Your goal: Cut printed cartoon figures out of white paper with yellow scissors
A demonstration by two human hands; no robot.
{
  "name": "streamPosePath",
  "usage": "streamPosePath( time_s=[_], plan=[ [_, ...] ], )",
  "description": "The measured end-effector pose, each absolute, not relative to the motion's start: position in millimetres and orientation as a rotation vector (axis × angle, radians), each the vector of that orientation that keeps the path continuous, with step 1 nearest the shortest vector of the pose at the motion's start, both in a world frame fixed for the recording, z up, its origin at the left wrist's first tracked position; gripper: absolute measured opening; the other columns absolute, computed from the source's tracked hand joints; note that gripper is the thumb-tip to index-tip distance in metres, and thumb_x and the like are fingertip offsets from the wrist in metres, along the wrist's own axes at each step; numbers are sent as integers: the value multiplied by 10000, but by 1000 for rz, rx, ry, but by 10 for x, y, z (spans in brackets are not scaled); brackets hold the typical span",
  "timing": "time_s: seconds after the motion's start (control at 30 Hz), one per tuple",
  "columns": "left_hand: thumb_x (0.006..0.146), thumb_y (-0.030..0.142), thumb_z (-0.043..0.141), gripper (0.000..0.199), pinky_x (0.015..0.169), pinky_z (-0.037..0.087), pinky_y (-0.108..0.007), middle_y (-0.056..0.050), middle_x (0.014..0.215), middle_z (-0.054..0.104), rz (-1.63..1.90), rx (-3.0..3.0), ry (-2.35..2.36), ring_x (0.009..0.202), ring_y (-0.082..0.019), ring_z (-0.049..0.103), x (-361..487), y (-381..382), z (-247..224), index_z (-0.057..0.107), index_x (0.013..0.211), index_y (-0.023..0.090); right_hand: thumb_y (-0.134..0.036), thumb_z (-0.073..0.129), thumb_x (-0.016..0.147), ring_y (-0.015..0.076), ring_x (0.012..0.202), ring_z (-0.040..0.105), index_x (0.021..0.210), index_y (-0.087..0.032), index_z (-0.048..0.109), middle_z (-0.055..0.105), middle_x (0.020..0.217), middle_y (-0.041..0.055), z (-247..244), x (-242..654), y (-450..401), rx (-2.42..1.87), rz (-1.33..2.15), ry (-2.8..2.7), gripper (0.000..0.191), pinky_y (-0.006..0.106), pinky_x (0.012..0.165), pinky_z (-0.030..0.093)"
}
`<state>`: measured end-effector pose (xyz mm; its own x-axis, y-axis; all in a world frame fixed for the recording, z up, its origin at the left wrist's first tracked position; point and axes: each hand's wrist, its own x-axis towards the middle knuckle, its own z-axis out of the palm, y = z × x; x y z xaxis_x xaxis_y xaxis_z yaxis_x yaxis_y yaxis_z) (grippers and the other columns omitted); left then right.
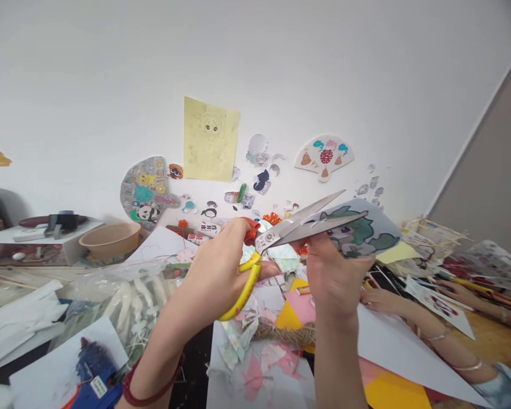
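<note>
My left hand (213, 267) is wrapped round the handles of yellow-handled scissors (249, 292). Their two steel blades point right and stand apart. The lower blade crosses in front of a paper drawing (355, 227) of a green-haired cartoon figure; whether it touches the paper I cannot tell. My right hand (336, 275) pinches that paper from below, its thumb near the lower blade. Under both hands lie torn pastel paper scraps (238, 343) and a woven straw rim (285, 334).
At right, another person's hands (387, 301) rest by white and yellow paper. A tan bowl (111, 237) stands left, near a plastic bag (132, 301) of white pieces. A blue object (96, 363) lies front left. Cut-outs and a yellow sheet (210, 139) hang on the wall.
</note>
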<state>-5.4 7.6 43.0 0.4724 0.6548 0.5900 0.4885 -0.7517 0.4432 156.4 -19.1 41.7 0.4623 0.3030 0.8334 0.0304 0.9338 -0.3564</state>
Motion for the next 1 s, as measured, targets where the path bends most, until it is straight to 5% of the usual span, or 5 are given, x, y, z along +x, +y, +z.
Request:
streamPosePath(
  time_s=[0.37, 0.77, 1.0],
  plan=[
    [815, 338, 575, 224, 667, 357, -319, -1, 881, 532, 1212, 2491, 992, 771, -198, 494, -71, 75, 429, 406, 918, 234, -119, 767, 766, 115, 513, 653, 715, -248, 673, 695, 630, -72, 411, 1533, -189, -359, 178, -1137, 167, 241, 465, 590],
    [864, 567, 539, 374, 603, 319, -288, 38, 693, 474, 1277, 2452, 1053, 625, -159, 430, -44, 68, 458, 376, 793, 238, -180, 759, 786, 114, 529, 658, 825, -237, 687, 696, 654, -68, 378, 1572, -105, -338, 270, -1145, 100, 247, 521, 573],
    [850, 623, 530, 425, 576, 304, -274, 53, 625, 480, 1211, 2327, 1029, 576, -149, 430, 6, 77, 484, 369, 761, 241, -162, 716, 815, 76, 494, 626, 693, -206, 630, 664, 593, -79, 352, 1395, -36, -296, 273, -1039, 155, 226, 605, 588]
  ],
)
